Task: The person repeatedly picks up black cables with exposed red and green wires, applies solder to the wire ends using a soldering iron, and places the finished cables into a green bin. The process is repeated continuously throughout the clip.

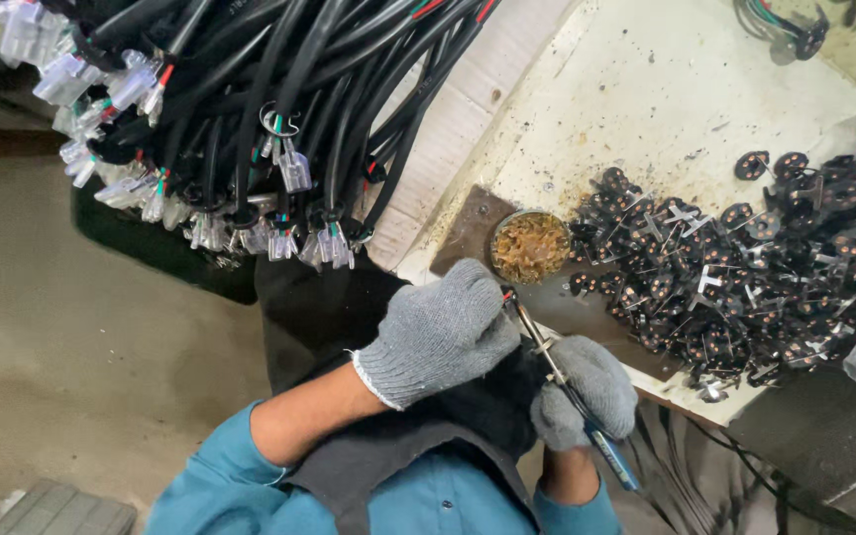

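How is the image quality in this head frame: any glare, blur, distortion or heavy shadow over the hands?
Head view: even, soft light; both gloved hands, left hand and right hand, are sharp, as is the soldering iron. The pale worktable is bright and slightly washed out. The black cable bundle loses detail in dark areas. Wide-angle bending shows at the edges. No motion blur.

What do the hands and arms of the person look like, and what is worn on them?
Both hands wear grey knitted gloves with ribbed cuffs: the left hand and the right hand. The arms have teal-blue sleeves, pushed up so the forearms are bare. A dark apron covers the front.
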